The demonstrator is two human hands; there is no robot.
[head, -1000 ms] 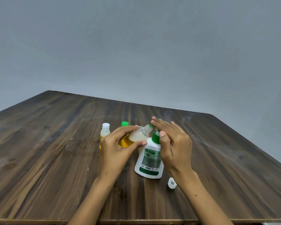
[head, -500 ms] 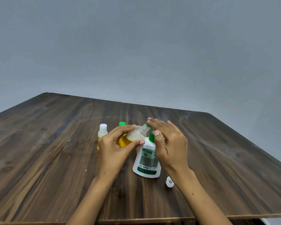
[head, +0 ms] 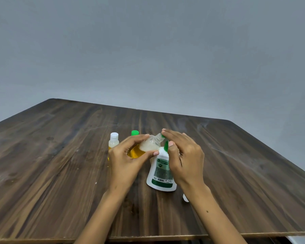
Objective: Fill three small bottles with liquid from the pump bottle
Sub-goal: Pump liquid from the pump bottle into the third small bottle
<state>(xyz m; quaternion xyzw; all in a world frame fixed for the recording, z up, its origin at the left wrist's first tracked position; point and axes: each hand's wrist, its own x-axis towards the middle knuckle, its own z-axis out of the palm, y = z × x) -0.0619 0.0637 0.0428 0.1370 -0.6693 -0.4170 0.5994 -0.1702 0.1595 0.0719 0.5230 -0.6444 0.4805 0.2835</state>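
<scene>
Your left hand [head: 125,161] still grips the tilted small bottle [head: 144,147], neck at the nozzle, your right hand [head: 185,155] stays flat-fingered on the pump bottle [head: 161,175] head, barely moved since a second ago, so this fill's ongoing.

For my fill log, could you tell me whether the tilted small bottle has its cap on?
No, the tilted small bottle in the left hand shows a bare threaded neck.

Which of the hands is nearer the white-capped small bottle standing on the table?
Left. The left hand sits just right of the white-capped bottle, gripping another small bottle. The right hand is farther right, over the pump bottle.
</scene>
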